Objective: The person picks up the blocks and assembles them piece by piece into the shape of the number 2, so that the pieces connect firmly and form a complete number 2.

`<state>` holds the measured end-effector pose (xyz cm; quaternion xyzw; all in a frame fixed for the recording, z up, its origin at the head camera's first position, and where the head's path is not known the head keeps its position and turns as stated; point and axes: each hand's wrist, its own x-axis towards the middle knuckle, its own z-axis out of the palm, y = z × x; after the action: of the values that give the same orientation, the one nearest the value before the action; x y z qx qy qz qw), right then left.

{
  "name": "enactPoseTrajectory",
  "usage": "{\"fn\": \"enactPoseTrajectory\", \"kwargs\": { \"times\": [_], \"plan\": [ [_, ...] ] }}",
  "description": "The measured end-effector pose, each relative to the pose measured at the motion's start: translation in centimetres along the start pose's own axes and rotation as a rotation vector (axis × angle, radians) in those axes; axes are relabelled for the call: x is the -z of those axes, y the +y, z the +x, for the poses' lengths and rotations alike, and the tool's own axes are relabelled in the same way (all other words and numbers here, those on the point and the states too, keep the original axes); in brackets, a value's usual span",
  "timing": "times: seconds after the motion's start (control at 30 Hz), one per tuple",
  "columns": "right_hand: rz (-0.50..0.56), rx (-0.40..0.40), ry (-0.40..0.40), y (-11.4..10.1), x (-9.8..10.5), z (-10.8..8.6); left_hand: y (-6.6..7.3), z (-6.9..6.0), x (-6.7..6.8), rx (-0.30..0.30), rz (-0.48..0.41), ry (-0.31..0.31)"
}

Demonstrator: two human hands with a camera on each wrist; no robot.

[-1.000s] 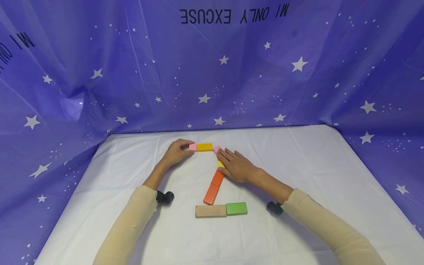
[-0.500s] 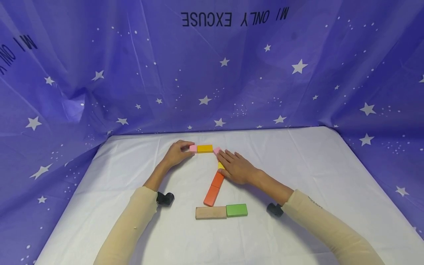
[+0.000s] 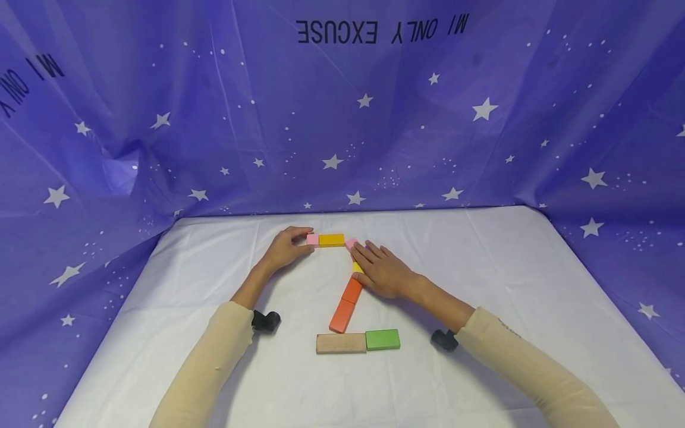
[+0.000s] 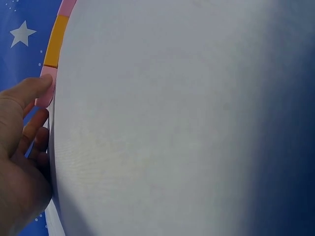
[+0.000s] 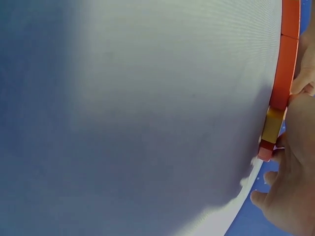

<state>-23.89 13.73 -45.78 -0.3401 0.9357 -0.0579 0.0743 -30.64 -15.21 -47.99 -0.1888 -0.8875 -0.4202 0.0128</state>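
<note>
At the far end of the table, my left hand pinches a pink block between thumb and fingers. That pink block meets the end of an orange-yellow block. Beyond a small gap lies a tilted second pink block. My right hand lies with extended fingers along this pink block and a yellow block, partly covering both. Its thumb is near the upper red-orange block. A lower red-orange block continues the slanting line toward the front left.
Below the slanted line, a plain wooden block and a green block lie end to end. A white cloth covers the table. A purple star-patterned curtain hangs behind and at both sides.
</note>
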Motion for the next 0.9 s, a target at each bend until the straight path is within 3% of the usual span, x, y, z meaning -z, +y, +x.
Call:
{"fn": "enactPoseTrajectory", "kwargs": {
  "times": [0.43,0.57,0.7,0.9],
  "plan": [
    [0.025,-0.018,0.025,0.6,-0.6,0.5,0.4,-0.2,1.0,0.070,-0.001,-0.059],
    [0.039,-0.020,0.071,1.0,-0.4,0.5,0.4,-0.4,1.5,0.085,-0.038,-0.070],
    [0.063,-0.018,0.142,1.5,0.5,0.1,0.8,-0.8,2.9,0.096,-0.051,-0.070],
    [0.051,-0.067,0.202,2.8,2.4,-1.8,2.1,-2.5,6.3,0.061,0.098,-0.048]
  ]
}}
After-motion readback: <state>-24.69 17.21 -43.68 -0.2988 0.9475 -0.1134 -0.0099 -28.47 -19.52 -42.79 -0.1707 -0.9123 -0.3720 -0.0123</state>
